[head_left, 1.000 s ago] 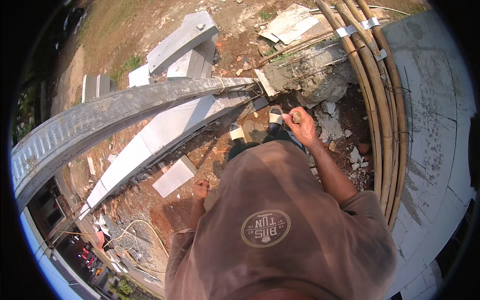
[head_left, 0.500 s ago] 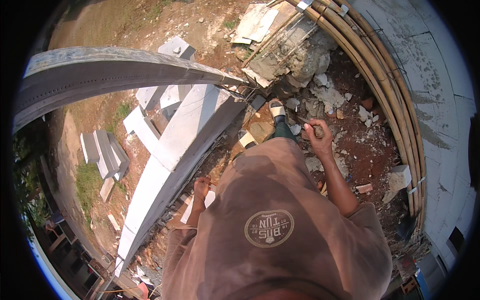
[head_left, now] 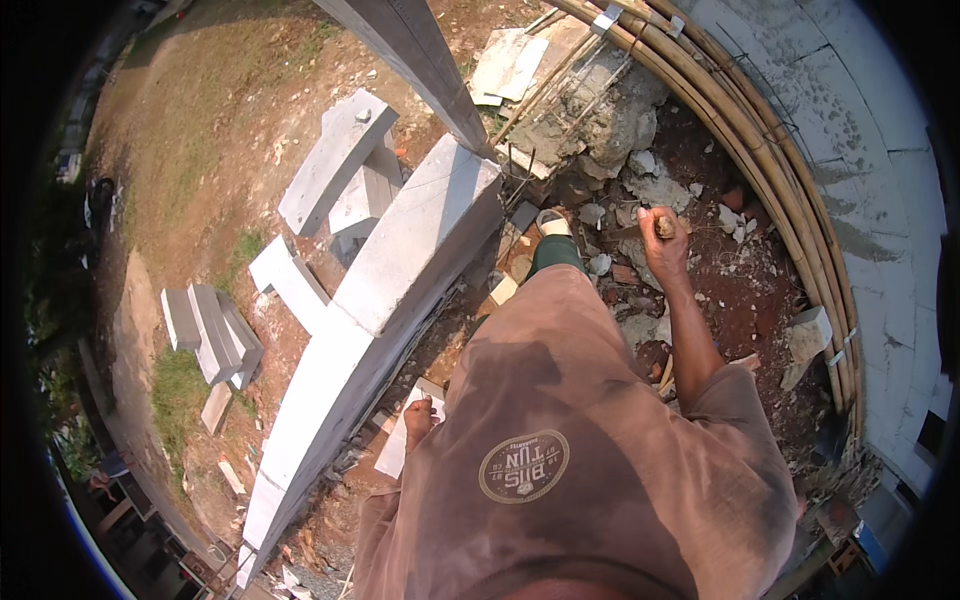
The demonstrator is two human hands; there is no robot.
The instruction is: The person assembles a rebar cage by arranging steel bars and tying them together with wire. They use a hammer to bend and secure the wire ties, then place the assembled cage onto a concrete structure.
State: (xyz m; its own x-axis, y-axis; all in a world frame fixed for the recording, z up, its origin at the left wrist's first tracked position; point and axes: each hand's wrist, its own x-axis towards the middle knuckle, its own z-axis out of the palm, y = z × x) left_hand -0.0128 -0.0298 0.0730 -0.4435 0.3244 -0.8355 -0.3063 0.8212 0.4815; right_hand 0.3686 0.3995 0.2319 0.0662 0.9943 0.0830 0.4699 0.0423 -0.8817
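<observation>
right hand (head_left: 662, 243) grip closed on wooden handle (head_left: 664, 227), above rubble (head_left: 640, 185)

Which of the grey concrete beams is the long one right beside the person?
The longest concrete beam, running diagonally just left of the person's legs. The shorter beams lie farther off on the dirt.

Rough matt concrete beam (head_left: 400, 290) at centre; dusty broken rubble (head_left: 620, 130) above; smooth bamboo poles (head_left: 770, 190) upper right; soft brown cloth shirt (head_left: 580, 460) below.
</observation>
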